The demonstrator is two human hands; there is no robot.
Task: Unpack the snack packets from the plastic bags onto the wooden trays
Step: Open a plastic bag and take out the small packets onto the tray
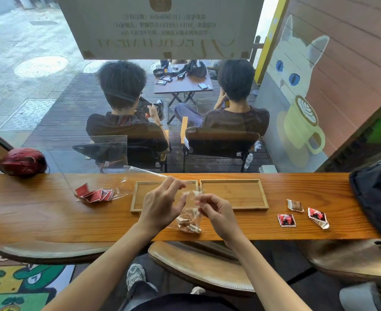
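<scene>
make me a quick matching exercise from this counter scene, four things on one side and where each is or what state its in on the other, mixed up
Things:
1. bag of brown packets
2. bag of red packets
3. right tray
4. loose red packets

Place or state:
A. lying on the counter to the left of the trays
B. empty
C. held up by both hands at its top
D. on the counter to the right of the trays, outside any bag

Pairs: 1-C, 2-A, 3-B, 4-D
</scene>
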